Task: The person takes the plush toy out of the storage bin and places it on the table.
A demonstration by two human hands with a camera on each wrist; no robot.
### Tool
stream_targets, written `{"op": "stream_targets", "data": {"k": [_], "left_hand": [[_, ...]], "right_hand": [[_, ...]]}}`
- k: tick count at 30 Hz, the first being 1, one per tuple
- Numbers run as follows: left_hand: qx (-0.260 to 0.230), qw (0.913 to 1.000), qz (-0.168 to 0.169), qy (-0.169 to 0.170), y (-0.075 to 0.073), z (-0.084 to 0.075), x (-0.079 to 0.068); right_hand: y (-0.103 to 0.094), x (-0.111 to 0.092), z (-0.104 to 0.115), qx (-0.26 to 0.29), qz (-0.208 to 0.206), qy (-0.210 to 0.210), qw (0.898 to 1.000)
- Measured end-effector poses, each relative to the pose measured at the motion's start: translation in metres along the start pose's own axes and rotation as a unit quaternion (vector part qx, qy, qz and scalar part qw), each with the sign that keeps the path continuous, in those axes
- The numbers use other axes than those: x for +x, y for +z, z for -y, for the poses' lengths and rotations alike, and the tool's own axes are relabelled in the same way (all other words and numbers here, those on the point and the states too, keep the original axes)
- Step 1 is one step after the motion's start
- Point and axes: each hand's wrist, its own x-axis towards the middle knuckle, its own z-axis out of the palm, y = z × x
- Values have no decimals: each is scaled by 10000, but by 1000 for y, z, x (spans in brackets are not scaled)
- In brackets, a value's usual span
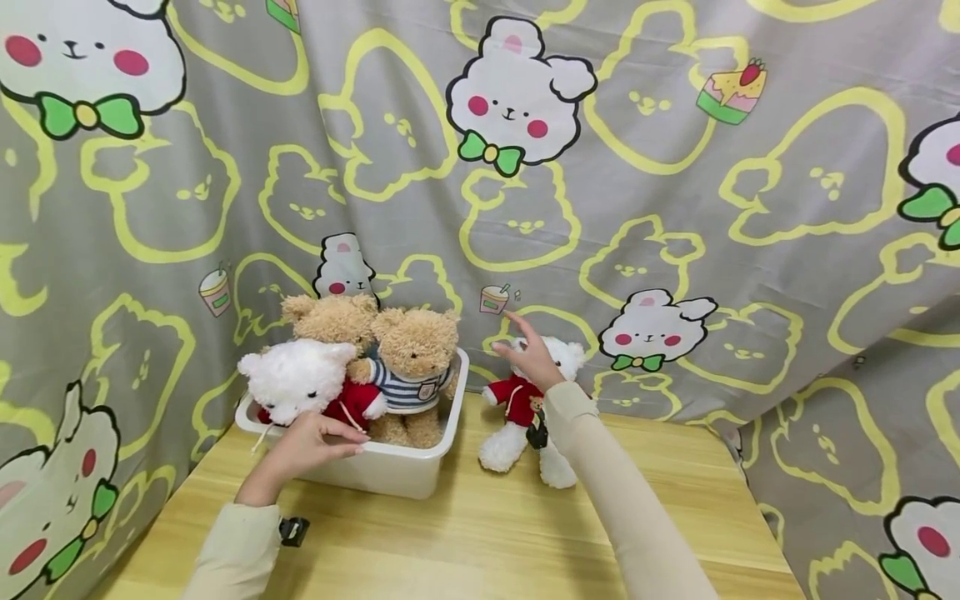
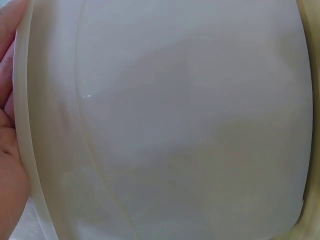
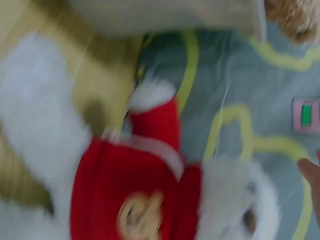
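My left hand (image 1: 315, 446) rests at the front rim of a white plastic bin (image 1: 405, 471), its fingers loosely extended along the edge. In the left wrist view the bin's smooth outer wall (image 2: 175, 115) takes up most of the picture. Inside the bin sit a white teddy bear in red (image 1: 300, 383), leaning over the front left, a brown teddy bear in a striped top (image 1: 412, 358) and another brown teddy bear (image 1: 330, 321) behind. My right hand (image 1: 536, 358) hovers with spread fingers before the head of a second white teddy bear (image 1: 517, 400), which sits in a red top (image 3: 130, 190) beside the bin.
A light wooden table (image 1: 645, 500) carries the bin and the second white bear. Grey curtain fabric (image 1: 420, 225) with cartoon rabbits and yellow outlines hangs behind and at both sides. Small black devices sit at my left wrist (image 1: 293, 531) and right wrist (image 1: 536, 434).
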Motion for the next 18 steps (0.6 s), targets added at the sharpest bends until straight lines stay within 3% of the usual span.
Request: {"op": "stream_targets", "data": {"k": [3,6,15,18], "left_hand": [[-98,9999,-32,105,1,0,-1],[-259,9995,-48,160,1,-1,-4],[-269,9996,-114,42,2,0,-5],[-214,9997,-70,13,0,-2,-3]], "right_hand": [[13,10,11,355,626,145,9973],[27,19,19,505,981,350,9933],[70,43,36,120,955,704,9929],[81,46,41,8,1140,920,9892]]}}
